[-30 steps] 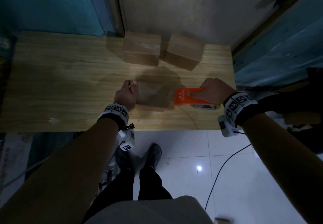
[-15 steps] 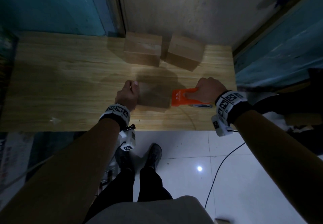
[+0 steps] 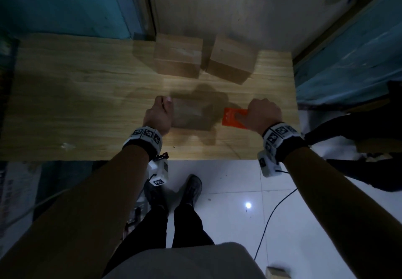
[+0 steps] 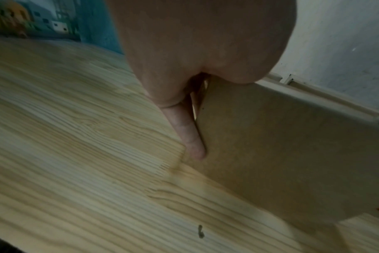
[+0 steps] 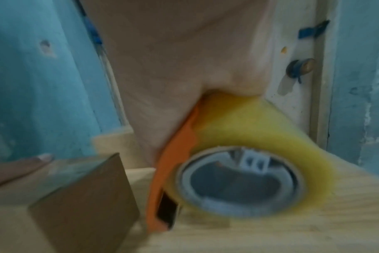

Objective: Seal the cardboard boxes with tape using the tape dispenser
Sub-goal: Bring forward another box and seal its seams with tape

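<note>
Head view: left hand (image 3: 159, 115) grips the near cardboard box (image 3: 191, 115) on the worktop (image 3: 76, 104); just right of it, right hand (image 3: 262, 113) clasps the orange tape dispenser (image 3: 231, 118).

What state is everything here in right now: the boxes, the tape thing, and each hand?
Near box: flaps closed, on the table, held.
Two far boxes: closed, by the wall.
Dispenser: loaded with tape, at the near box's right side.
Left hand: steadies the near box.
Right hand: grips the dispenser.
</note>
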A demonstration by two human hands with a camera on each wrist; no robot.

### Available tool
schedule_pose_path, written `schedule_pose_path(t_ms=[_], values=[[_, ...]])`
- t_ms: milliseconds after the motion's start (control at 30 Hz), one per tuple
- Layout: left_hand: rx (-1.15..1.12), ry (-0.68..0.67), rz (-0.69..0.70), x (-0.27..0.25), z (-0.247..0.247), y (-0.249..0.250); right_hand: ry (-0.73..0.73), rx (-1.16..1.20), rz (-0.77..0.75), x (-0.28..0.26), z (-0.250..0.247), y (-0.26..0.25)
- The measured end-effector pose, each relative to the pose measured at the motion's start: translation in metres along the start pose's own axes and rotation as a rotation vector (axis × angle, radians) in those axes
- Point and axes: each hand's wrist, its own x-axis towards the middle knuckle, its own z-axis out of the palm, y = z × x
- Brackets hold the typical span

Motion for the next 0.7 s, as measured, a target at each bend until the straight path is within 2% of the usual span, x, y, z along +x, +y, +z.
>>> schedule_pose_path(t_ms=[133,233,367,500,600,700], values=[[-0.019,-0.010,-0.023,0.001,-0.003,0.003,0.113,0.096,-0.083,-0.010,-0.003,-0.004],[-0.033,-0.020,-0.033,-0.001,-0.003,0.003,0.165,0.118,-0.162,-0.003,0.030,-0.008],[-0.023,-0.020,-0.053,-0.002,-0.005,0.008,0.090,0.134,-0.177,0.003,0.067,-0.014],[-0.022,-0.021,-0.072,-0.003,-0.004,0.008,0.092,0.126,-0.206,0.003,0.084,-0.015],[-0.045,-0.026,-0.069,-0.005,-0.004,0.009,0.137,0.333,-0.152,-0.002,0.076,-0.013],[-0.058,-0.029,-0.069,-0.005,-0.003,0.008,0.310,0.508,-0.138,-0.014,0.063,-0.014]])
